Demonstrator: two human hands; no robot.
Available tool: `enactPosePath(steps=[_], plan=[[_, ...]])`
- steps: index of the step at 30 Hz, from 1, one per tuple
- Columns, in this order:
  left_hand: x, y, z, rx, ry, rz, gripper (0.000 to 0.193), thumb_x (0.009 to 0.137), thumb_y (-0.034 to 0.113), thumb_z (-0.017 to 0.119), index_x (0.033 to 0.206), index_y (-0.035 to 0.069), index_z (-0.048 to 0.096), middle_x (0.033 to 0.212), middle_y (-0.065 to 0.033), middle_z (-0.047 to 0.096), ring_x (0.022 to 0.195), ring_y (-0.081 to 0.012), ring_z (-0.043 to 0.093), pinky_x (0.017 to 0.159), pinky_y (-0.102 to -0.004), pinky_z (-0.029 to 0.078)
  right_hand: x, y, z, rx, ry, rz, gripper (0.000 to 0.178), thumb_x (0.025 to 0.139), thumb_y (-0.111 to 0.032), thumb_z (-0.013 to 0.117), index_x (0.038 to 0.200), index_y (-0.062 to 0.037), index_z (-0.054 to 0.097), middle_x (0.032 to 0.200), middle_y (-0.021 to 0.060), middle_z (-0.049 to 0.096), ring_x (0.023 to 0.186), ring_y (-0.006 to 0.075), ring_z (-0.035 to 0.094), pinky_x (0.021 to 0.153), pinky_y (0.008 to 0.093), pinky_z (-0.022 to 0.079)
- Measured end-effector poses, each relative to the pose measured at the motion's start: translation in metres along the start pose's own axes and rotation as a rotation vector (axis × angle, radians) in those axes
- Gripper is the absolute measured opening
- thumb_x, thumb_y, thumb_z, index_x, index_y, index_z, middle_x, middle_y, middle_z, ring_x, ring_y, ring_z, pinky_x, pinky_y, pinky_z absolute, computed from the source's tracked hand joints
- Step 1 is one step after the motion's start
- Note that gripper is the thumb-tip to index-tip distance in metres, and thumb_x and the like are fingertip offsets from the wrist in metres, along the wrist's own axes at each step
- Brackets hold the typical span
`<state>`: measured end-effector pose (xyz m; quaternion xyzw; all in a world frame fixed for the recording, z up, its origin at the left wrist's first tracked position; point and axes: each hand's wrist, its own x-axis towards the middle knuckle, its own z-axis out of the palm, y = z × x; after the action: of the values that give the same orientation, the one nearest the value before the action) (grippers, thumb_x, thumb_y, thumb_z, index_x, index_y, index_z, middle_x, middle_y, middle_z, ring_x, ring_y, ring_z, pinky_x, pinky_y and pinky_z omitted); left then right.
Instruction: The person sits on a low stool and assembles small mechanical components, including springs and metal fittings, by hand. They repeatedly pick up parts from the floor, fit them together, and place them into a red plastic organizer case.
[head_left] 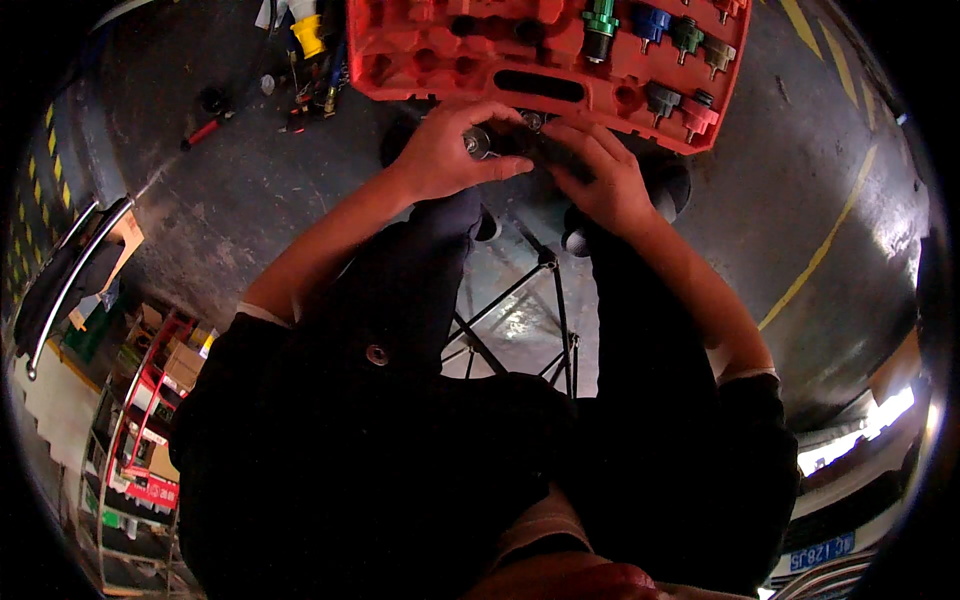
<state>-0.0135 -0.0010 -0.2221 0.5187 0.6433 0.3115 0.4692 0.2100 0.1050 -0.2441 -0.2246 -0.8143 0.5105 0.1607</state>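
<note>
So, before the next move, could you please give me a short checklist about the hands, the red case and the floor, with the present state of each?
1. Left grip on the dark part: ok, fingers curl around it.
2. Right grip on the same part: ok, holding its other side.
3. Condition of that part: cannot tell, dark and mostly covered by fingers.
4. Red case open: ok, its inside faces up.
5. Coloured fittings in the case: ok, several sit toward its right.
6. Floor free of loose tools: not ok, a red-handled tool lies at left.
</note>
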Motion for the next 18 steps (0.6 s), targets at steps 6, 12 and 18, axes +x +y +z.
enactPosePath(steps=[6,12,18], plan=[[0.002,-0.004,0.001,-0.097,-0.164,-0.112,0.050,0.088,0.038,0.074,0.120,0.001,0.067,0.107,-0.0106,0.072,0.103,-0.0212,0.067,0.094,-0.0338,0.050,0.003,0.001,-0.006,0.276,-0.128,0.201,0.052,0.075,0.003,0.072,0.125,-0.0099,0.063,0.121,0.0111,0.065,0.107,0.0262,0.067,0.092,0.0346,0.054],[0.003,-0.002,0.002,-0.195,-0.137,-0.126,0.050,0.087,0.038,0.075,0.121,0.003,0.065,0.109,-0.0104,0.070,0.102,-0.0220,0.067,0.092,-0.0343,0.050,-0.002,0.010,-0.004,0.434,-0.177,0.319,0.047,0.083,-0.003,0.074,0.128,-0.0038,0.060,0.111,0.0081,0.065,0.093,0.0164,0.065,0.085,0.0303,0.053],[0.004,-0.007,0.003,0.012,0.010,0.131,0.062,0.078,0.026,0.082,0.133,0.010,0.057,0.124,-0.0100,0.063,0.115,-0.0262,0.061,0.098,-0.0375,0.047,0.002,0.013,-0.001,0.532,-0.055,0.487,0.047,0.090,-0.020,0.075,0.130,-0.0024,0.059,0.109,0.0095,0.070,0.097,0.0162,0.065,0.088,0.0302,0.052]])
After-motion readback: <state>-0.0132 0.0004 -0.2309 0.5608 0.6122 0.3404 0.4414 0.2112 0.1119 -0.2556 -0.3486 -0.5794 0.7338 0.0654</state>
